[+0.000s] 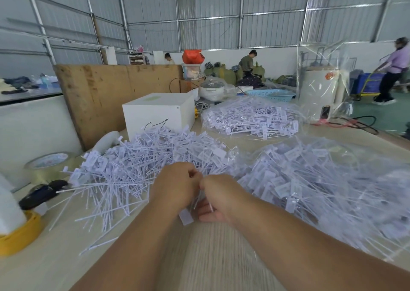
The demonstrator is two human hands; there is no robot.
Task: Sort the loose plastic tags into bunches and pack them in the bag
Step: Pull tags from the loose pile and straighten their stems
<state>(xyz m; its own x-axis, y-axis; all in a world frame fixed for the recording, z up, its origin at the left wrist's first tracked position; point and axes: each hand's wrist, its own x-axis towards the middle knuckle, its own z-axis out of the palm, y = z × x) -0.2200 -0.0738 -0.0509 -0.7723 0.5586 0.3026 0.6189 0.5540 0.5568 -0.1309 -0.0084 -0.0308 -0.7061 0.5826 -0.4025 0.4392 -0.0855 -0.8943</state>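
A big heap of loose white plastic tags [137, 168] covers the table ahead and to the left. My left hand [175, 186] and my right hand [218, 198] meet at the heap's near edge, fingers curled, together gripping a small bunch of tags [195, 204]. One flat tag head [186, 217] hangs below the left hand. On the right lies a clear plastic bag [321, 184] filled with tags. A second filled clear bag [250, 117] sits farther back.
A white box [157, 111] stands behind the heap. A tape roll [47, 164], a dark tape dispenser [42, 193] and a yellow-rimmed container [17, 237] line the left edge. A wooden board [106, 91] stands at the back. People work far off.
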